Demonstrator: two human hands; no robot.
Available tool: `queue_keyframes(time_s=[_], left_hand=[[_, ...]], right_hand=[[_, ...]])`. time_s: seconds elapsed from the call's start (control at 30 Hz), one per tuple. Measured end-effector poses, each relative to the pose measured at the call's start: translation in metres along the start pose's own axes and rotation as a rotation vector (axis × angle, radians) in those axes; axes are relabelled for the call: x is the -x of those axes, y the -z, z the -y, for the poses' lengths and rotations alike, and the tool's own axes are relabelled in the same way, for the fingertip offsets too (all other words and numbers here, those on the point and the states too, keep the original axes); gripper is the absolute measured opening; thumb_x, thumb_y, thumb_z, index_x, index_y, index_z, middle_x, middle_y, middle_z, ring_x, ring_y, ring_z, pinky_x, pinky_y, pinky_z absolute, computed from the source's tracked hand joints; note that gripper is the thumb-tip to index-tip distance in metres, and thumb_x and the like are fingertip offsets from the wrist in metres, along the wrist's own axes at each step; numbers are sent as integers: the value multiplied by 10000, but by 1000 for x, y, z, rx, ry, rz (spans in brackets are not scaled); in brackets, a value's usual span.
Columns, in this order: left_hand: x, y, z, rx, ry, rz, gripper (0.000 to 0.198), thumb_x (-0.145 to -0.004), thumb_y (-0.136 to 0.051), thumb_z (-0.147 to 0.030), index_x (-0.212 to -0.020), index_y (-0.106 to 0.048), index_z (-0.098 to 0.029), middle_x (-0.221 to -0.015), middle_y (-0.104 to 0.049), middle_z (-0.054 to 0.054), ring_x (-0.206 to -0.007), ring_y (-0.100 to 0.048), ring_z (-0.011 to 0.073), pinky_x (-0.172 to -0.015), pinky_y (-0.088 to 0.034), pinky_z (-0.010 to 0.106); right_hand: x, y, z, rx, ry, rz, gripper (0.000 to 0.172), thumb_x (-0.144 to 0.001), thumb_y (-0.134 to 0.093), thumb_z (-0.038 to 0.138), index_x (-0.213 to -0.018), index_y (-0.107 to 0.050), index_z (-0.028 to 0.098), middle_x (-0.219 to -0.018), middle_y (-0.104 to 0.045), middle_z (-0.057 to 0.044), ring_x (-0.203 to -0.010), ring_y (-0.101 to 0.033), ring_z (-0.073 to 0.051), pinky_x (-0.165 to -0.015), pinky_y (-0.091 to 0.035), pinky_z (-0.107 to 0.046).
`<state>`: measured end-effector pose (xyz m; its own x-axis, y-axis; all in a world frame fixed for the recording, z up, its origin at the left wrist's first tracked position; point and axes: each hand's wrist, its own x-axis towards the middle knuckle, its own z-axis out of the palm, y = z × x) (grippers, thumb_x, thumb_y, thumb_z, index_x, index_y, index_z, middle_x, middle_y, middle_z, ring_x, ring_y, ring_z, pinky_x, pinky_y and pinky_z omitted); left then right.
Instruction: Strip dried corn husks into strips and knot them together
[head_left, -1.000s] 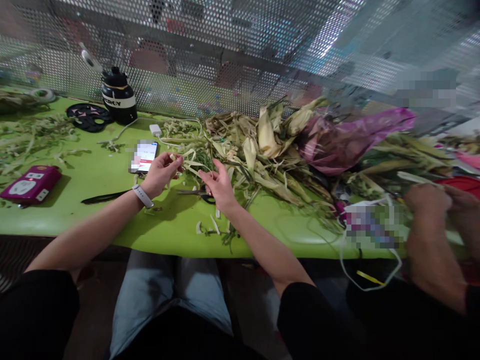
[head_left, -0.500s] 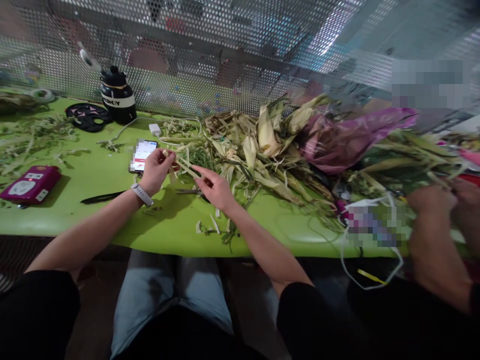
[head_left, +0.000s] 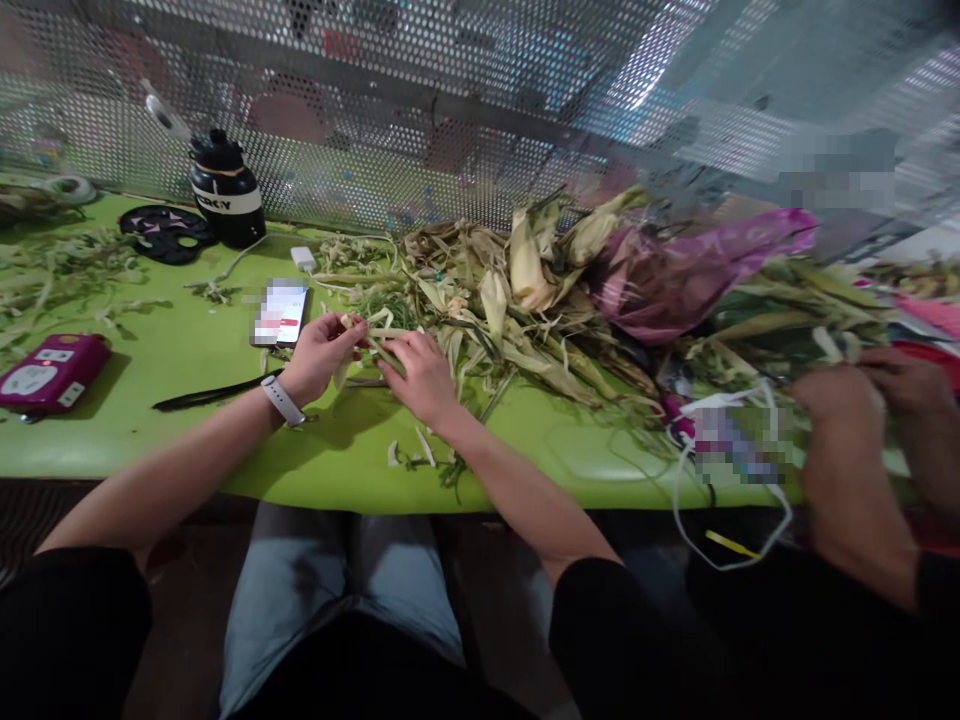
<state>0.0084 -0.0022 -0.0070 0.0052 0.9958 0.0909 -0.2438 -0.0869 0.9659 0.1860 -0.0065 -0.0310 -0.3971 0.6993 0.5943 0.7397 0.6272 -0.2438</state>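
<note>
Pale corn husk strips [head_left: 380, 335] stretch between my two hands above the green table [head_left: 337, 470]. My left hand [head_left: 321, 355], with a white watch on the wrist, pinches one end of the strips. At the other end, the bent fingers of my right hand [head_left: 421, 378] close on them, palm turned down. A loose husk end hangs below my left fingers. Just behind both hands spreads a heap of dried corn husks [head_left: 555, 340]. Under the held strips lies a thin metal tool [head_left: 365, 383], mostly hidden by my right hand. A lit phone [head_left: 280, 314] is close to my left hand.
A black bottle [head_left: 226, 190] stands at the back left near a black mask-like piece [head_left: 166, 235]. Farther left sits a purple power box [head_left: 55, 374]. A pink plastic bag [head_left: 652, 280] rests on the husks. At right, a co-worker's hands [head_left: 844, 395] handle husk.
My right hand has shifted closer to my left and turned more palm-down over the strips. My left hand has moved slightly right and down. The view has swung slightly right.
</note>
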Motion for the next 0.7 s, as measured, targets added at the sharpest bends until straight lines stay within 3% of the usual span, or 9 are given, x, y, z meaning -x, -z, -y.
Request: queue_keyframes(time_s=[0.13, 0.27, 0.33, 0.47, 0.6, 0.7], left_hand=[[-2, 2, 2, -141, -101, -3, 134, -779, -745, -279, -815, -705, -155, -696, -639, 15, -607, -540, 88, -567, -423, 210], [-5, 7, 2, -388, -288, 30, 83, -727, -782, -260, -778, -763, -198, -761, -652, 33, -723, -560, 132, -639, -445, 232], [-4, 8, 0, -432, -308, 97, 72, -721, -784, -259, -772, -777, -209, -782, -655, 41, -770, -573, 149, -675, -458, 246], [2, 4, -6, -322, -211, 250, 152, -764, -754, -327, -839, -781, -196, -828, -693, 57, -768, -593, 145, -713, -473, 257], [9, 0, -12, -206, -50, 269, 241, -771, -755, -372, -937, -769, -198, -817, -700, 44, -623, -537, 96, -555, -416, 210], [11, -2, -14, -175, 1, 266, 250, -740, -789, -363, -923, -760, -195, -802, -692, 44, -584, -518, 84, -483, -377, 197]], right_hand=[[0, 4, 3, 14, 58, -1, 313, -996, -456, 360, -946, -727, 212, -922, -678, -87, -892, -566, -219, -828, -410, -369], [-1, 15, 12, -27, 117, -82, 283, -973, -500, 388, -883, -704, 214, -1075, -677, -109, -1004, -564, -241, -915, -398, -399], [-3, 20, 14, -121, 98, -120, 288, -977, -481, 384, -862, -676, 205, -1102, -668, -118, -1035, -563, -239, -947, -402, -396], [-6, 24, 10, -402, -106, -155, 300, -972, -454, 433, -837, -602, 209, -907, -644, -78, -897, -579, -196, -853, -454, -343], [-6, 21, 6, -777, -387, -17, 339, -904, -538, 539, -804, -543, 215, -671, -533, 24, -611, -490, -115, -592, -410, -249], [-7, 15, 5, -1073, -511, 66, 365, -840, -612, 557, -768, -523, 210, -621, -511, 51, -533, -453, -80, -520, -386, -216]])
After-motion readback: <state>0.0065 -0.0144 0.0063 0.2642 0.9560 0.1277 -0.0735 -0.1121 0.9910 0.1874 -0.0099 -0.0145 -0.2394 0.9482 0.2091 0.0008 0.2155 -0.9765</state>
